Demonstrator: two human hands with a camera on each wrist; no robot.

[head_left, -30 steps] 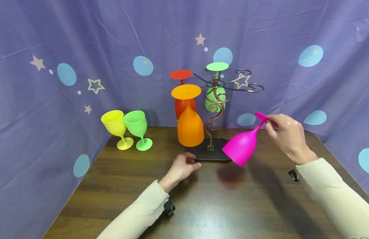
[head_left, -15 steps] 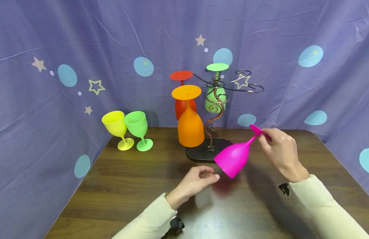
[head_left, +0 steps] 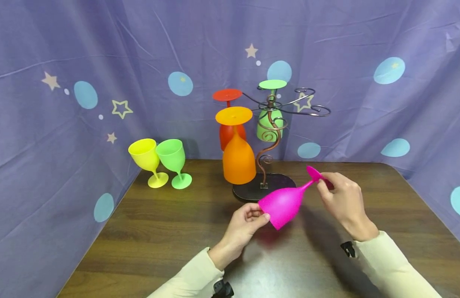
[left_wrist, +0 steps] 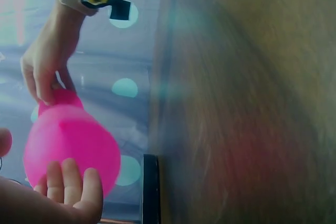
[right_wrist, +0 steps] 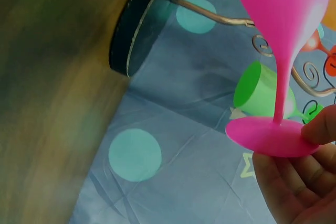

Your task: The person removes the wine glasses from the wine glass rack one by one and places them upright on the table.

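Observation:
A magenta plastic goblet (head_left: 283, 205) is held tilted above the table, its mouth toward the lower left. My right hand (head_left: 343, 203) pinches its round foot (right_wrist: 270, 136) between thumb and fingers. At the rim, my left hand (head_left: 242, 231) has its loosely bent fingers (left_wrist: 71, 184) right by the bowl, and its thumb shows apart from the goblet in the left wrist view. Behind is a wire goblet rack (head_left: 270, 105) with a dark base (head_left: 248, 192). An orange goblet (head_left: 239, 161), a red goblet (head_left: 227, 95) and a green goblet (head_left: 272, 84) hang on it upside down.
A yellow goblet (head_left: 144, 153) and a second green goblet (head_left: 172, 155) stand upright on the wooden table (head_left: 140, 244) at the left. Curled wire arms (head_left: 315, 109) reach out at the rack's right side. A purple curtain (head_left: 345, 37) hangs behind.
My left hand has left the rack base and come right to the goblet's rim. My right hand has brought the magenta goblet down and to the left, tilting it further.

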